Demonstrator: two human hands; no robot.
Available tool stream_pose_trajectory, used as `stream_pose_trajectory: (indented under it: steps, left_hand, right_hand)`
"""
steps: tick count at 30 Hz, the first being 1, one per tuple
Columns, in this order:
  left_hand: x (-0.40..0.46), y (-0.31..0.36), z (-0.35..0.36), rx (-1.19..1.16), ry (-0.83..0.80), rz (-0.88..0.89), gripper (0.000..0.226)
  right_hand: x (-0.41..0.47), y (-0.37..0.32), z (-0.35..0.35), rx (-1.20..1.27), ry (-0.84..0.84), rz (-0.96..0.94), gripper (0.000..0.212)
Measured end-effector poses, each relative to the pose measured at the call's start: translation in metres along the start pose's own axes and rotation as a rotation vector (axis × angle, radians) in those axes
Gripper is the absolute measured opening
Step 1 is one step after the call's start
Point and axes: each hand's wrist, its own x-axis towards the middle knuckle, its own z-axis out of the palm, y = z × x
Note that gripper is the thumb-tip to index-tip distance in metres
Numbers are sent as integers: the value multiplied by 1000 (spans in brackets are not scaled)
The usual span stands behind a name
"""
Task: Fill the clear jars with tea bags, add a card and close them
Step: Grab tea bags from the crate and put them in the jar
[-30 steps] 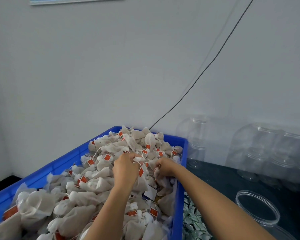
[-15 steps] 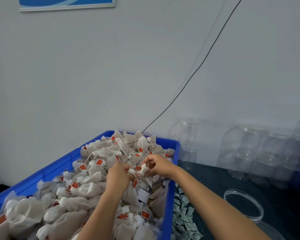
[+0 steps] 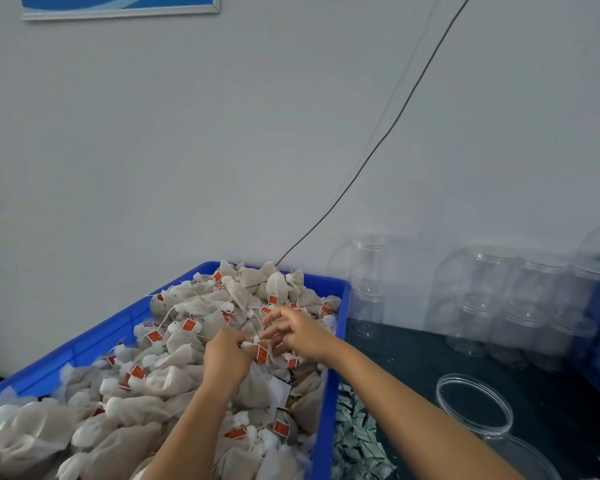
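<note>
A blue crate is heaped with beige mesh tea bags carrying small red tags. My left hand is curled over the heap and grips a bunch of tea bags by their white tied tops. Just to its right, my right hand has its fingers spread and partly bent over the same bunch, touching the bags and strings. An open clear jar stands on the dark table at the lower right, its mouth facing up.
Several empty clear jars are stacked against the white wall at the right. A pile of small pale cards lies between the crate and the open jar. A thin dark cable runs down the wall behind the crate.
My right hand has opened its fingers and lifted slightly over the bunch. My left hand keeps hold of the gathered bags. The camera has tilted a little.
</note>
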Motion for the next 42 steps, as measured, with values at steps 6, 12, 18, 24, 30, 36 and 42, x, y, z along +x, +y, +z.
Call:
stream_pose_trajectory:
  steps: [6,12,18,24,30,36,42]
  left_hand:
    - [2,2,5,19,70,21,14]
    - [7,2,9,17,103,24,21]
    - [10,3,10,49,92,12,22]
    - [7,5,11,32,79,38,21]
    - [8,6,10,-3,80,25,23]
    - [9,3,11,-6,88,38,30]
    - [6,10,8,19,71,110,12]
  right_hand:
    - [26,21,-31,-456,439,174,18]
    - [42,26,-33,-999,-5,333,24]
    - [52,40,-21,-1177,-174,395,70]
    - [56,41,-21,-1084,-13,238,35]
    - [49,33,-28,-842,74,132,16]
    - [43,22,-36,-378,170,240,23]
    - [16,-8,-47,542,150,421,17]
